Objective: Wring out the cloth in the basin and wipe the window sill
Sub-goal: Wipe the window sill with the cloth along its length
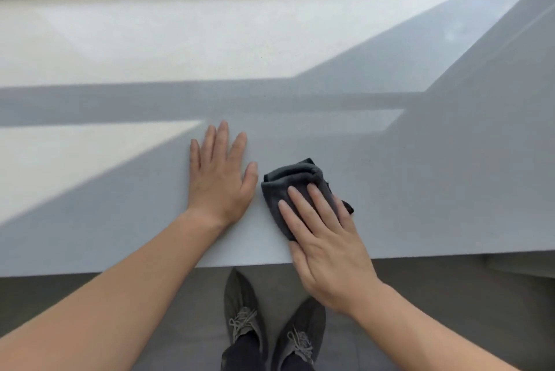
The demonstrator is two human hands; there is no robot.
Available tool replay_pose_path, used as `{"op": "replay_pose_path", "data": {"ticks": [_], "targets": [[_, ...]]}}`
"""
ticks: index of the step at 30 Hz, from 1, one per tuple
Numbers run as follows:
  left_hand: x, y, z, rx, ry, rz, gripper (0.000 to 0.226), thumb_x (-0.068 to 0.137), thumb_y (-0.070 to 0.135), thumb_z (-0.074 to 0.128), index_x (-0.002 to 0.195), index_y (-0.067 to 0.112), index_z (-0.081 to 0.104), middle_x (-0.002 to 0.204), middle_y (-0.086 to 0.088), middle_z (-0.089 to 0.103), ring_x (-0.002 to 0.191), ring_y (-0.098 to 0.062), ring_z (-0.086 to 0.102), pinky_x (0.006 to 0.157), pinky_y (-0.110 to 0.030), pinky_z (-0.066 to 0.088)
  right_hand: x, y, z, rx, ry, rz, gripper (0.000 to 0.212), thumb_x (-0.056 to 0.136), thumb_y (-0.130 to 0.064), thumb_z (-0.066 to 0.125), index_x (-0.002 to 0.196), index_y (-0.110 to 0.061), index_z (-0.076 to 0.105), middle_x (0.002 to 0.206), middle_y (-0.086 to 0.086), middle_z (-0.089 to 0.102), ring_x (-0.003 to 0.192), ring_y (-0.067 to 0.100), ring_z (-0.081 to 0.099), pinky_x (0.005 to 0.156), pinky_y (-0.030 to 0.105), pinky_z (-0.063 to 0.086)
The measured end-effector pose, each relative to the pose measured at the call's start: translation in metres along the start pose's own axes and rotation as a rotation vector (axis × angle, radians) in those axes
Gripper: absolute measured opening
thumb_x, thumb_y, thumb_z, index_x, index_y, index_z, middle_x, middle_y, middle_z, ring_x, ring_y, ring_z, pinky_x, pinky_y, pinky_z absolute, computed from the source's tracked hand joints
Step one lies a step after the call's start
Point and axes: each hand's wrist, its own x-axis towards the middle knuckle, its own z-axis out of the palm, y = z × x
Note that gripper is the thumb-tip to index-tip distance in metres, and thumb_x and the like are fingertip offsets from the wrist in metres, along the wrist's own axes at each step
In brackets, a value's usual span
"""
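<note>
Wiping stage, by the look: pressing dark grey bunched microfibre cloth (295, 181) down under straight fingers of right hand (327, 238), probably for full contact on pale grey glossy hard window sill (420, 190), close to near edge. Bracing left hand (220, 178) flat and spread, holding nothing, just left of cloth, likely for balance. Soft, thick folds bulging beyond fingertips; slick, reflective slab beneath

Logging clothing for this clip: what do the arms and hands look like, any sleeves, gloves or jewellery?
The left hand and right hand wear no gloves, rings or watch. No sleeves show: both arms are uncovered right to the frame edge.
</note>
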Motion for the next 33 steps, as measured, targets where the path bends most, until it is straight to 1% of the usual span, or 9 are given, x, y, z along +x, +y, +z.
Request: {"op": "replay_pose_path", "data": {"ticks": [3, 6, 8, 12, 16, 22, 27, 30, 33], "targets": [[-0.001, 0.000, -0.003, 0.059, -0.027, 0.001, 0.076, 0.089, 0.060, 0.016, 0.157, 0.025, 0.014, 0.166, -0.006, -0.003, 0.152, -0.022, -0.012, 0.121, -0.047, -0.010, 0.008, 0.034, -0.003, -0.053, 0.038, 0.011, 0.061, 0.097, -0.037, 0.039, 0.156, -0.023, 0.033, 0.165, -0.002, 0.024, 0.154, 0.022, 0.013, 0.123, 0.047, 0.017], [0.004, 0.001, -0.004, 0.050, -0.061, 0.005, 0.076, 0.088, 0.063, 0.019, 0.157, 0.030, 0.012, 0.166, -0.005, -0.006, 0.151, -0.020, -0.015, 0.121, -0.047, -0.011, 0.024, 0.079, -0.014, -0.019, 0.050, 0.319, 0.064, 0.097, -0.039, 0.026, 0.159, -0.024, 0.021, 0.168, -0.004, 0.012, 0.155, 0.021, 0.003, 0.124, 0.041, 0.000], [0.006, 0.005, -0.003, 0.049, -0.065, 0.008, 0.076, 0.088, 0.064, 0.020, 0.156, 0.032, 0.011, 0.166, -0.005, -0.007, 0.151, -0.020, -0.016, 0.120, -0.047, -0.012, 0.019, 0.072, -0.013, -0.016, 0.059, 0.405, 0.065, 0.097, -0.038, 0.024, 0.160, -0.023, 0.016, 0.168, -0.003, 0.007, 0.155, 0.023, 0.000, 0.124, 0.046, 0.000], [0.006, 0.011, -0.001, 0.072, -0.059, -0.010, 0.077, 0.087, 0.064, 0.021, 0.156, 0.032, 0.010, 0.166, -0.006, -0.007, 0.151, -0.021, -0.015, 0.120, -0.049, -0.012, -0.022, 0.018, 0.001, 0.002, 0.031, 0.165, 0.066, 0.096, -0.036, 0.038, 0.158, -0.022, 0.023, 0.168, 0.000, 0.014, 0.155, 0.027, 0.005, 0.122, 0.056, 0.014], [0.009, 0.017, -0.003, 0.013, -0.079, -0.048, 0.078, 0.085, 0.061, 0.027, 0.155, 0.030, 0.015, 0.166, -0.006, -0.004, 0.151, -0.021, -0.013, 0.120, -0.049, -0.012, -0.033, 0.041, 0.002, -0.028, 0.035, 0.041, 0.063, 0.097, -0.035, 0.042, 0.156, -0.022, 0.030, 0.166, -0.001, 0.020, 0.155, 0.023, 0.009, 0.122, 0.051, 0.020], [0.005, 0.044, -0.001, -0.089, -0.044, -0.018, 0.071, 0.085, 0.047, 0.033, 0.152, 0.023, 0.027, 0.165, -0.008, 0.007, 0.152, -0.022, -0.004, 0.120, -0.049, -0.011, -0.016, 0.050, -0.015, 0.127, 0.149, 0.284, 0.060, 0.085, -0.038, 0.048, 0.141, -0.015, 0.051, 0.156, 0.006, 0.038, 0.149, 0.028, 0.024, 0.121, 0.053, 0.019], [0.004, 0.073, 0.004, -0.109, -0.027, 0.092, 0.067, 0.089, 0.047, 0.032, 0.152, 0.025, 0.029, 0.166, -0.005, 0.009, 0.153, -0.020, -0.002, 0.120, -0.046, -0.012, -0.004, 0.046, -0.008, -0.043, 0.088, 0.248, 0.065, 0.098, -0.044, 0.039, 0.158, -0.023, 0.025, 0.167, 0.007, 0.016, 0.154, 0.032, 0.009, 0.120, 0.060, 0.014], [0.010, 0.084, 0.008, -0.088, -0.047, 0.106, 0.068, 0.090, 0.050, 0.030, 0.153, 0.027, 0.027, 0.166, -0.003, 0.007, 0.152, -0.018, -0.004, 0.120, -0.046, -0.012, -0.007, 0.078, -0.010, -0.065, 0.037, 0.180, 0.061, 0.100, -0.044, 0.034, 0.158, -0.028, 0.024, 0.167, 0.002, 0.015, 0.154, 0.029, 0.011, 0.120, 0.060, 0.013], [0.012, 0.087, 0.011, -0.060, -0.045, 0.085, 0.070, 0.088, 0.054, 0.027, 0.154, 0.029, 0.025, 0.166, -0.001, 0.005, 0.152, -0.016, -0.006, 0.120, -0.044, -0.014, 0.008, 0.146, -0.025, -0.055, 0.044, 0.394, 0.064, 0.098, -0.047, 0.021, 0.159, -0.030, 0.019, 0.168, -0.002, 0.009, 0.155, 0.024, 0.004, 0.122, 0.053, 0.010]]}}
